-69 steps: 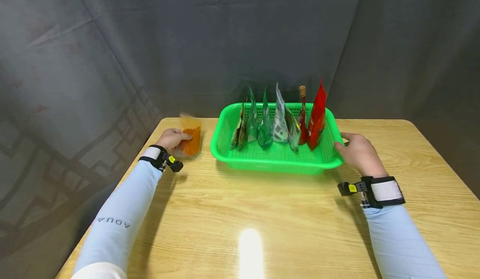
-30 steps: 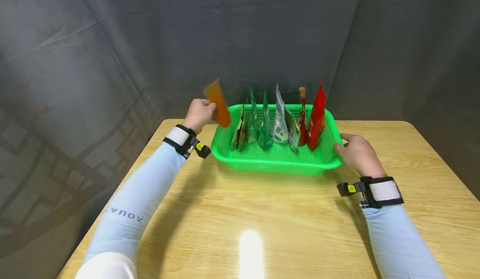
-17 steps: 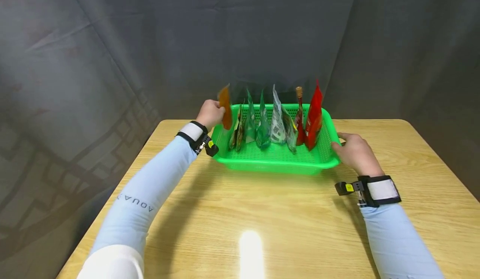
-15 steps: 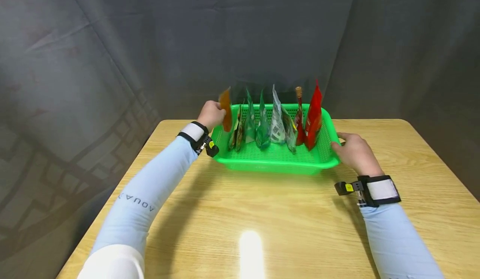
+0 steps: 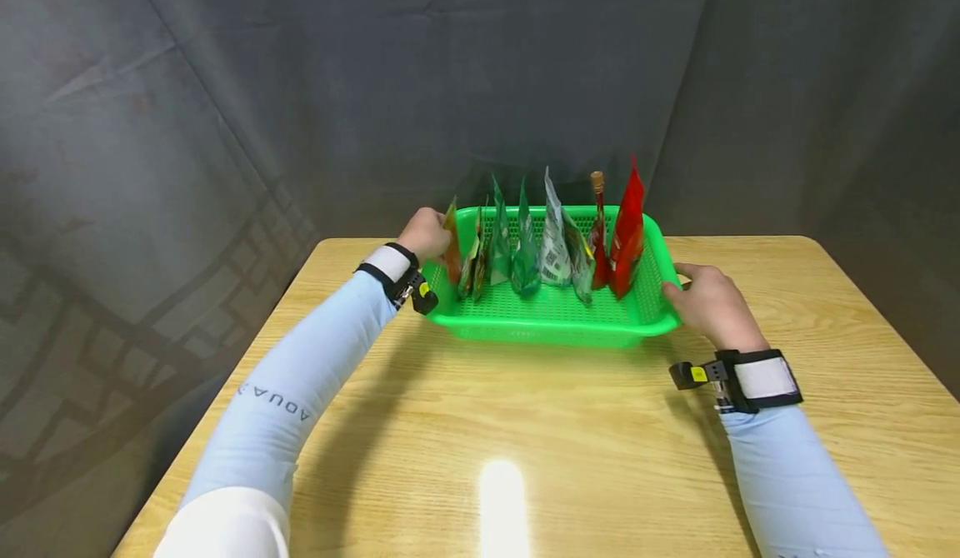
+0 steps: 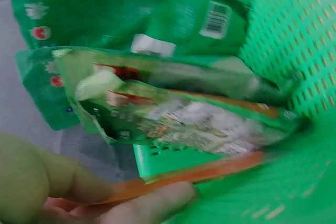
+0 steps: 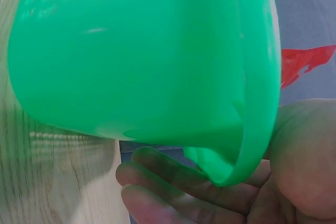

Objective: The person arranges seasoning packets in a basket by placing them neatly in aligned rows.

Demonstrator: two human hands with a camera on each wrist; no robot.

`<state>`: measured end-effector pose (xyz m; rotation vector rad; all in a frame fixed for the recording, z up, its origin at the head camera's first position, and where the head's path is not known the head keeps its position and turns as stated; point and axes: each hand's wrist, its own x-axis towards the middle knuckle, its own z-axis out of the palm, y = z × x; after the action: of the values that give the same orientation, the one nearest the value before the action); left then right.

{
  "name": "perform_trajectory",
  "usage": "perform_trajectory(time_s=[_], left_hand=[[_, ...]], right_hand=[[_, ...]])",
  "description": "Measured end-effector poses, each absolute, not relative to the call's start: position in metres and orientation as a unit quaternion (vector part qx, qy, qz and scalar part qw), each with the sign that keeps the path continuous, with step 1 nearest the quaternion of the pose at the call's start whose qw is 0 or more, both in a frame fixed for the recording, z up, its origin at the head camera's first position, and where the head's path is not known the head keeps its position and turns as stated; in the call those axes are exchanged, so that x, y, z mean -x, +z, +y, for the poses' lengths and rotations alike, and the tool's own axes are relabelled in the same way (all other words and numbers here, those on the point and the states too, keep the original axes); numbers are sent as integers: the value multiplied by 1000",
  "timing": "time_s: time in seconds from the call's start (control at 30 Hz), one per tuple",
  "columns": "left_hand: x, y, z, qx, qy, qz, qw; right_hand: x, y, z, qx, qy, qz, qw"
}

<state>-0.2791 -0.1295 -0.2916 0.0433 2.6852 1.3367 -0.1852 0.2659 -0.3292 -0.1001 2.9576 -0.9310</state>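
Inside the left end of the green plastic basket [image 5: 547, 327], my left hand [image 5: 425, 235] pinches a flat orange packet [image 6: 220, 167] between thumb and fingers. The packet stands on edge beside two patterned snack packets [image 6: 205, 121]. At the opposite end, my right hand [image 5: 712, 304] holds the basket's rim, the thumb on top and the fingers underneath. Further right in the basket stand two green packets [image 5: 525, 254], a white packet [image 5: 555, 246], a green-and-grey packet [image 5: 582, 260], a red bottle with a cork-coloured cap [image 5: 597, 233] and a red packet [image 5: 628, 237].
The basket rests near the back of a light wooden table [image 5: 420, 433]. A grey curtain [image 5: 480, 83] hangs close behind it. A bright light reflection [image 5: 502, 508] shows on the table's front part.
My left hand has carried the orange packet from the table at left, over the rim, and lowered it into the basket's left end. The right hand has stayed on the rim.
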Motion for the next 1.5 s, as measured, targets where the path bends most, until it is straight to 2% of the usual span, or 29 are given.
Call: perform_trajectory(time_s=[0.17,0.53,0.87,1.1,1.3,1.5], left_hand=[[277,-295,-127,-23,441,895,55],[282,-300,-122,-26,387,920,55],[284,-306,-129,-15,404,911,84],[272,-293,-139,-21,432,893,121],[262,-279,-149,-48,443,888,115],[257,-273,-162,-35,494,862,111]], right_hand=[[185,-330,267,33,-292,956,18],[185,-329,266,30,-293,955,23],[184,-331,265,25,-301,953,31],[183,-328,266,31,-297,954,19],[182,-329,270,27,-295,955,21],[183,-329,272,22,-293,956,24]])
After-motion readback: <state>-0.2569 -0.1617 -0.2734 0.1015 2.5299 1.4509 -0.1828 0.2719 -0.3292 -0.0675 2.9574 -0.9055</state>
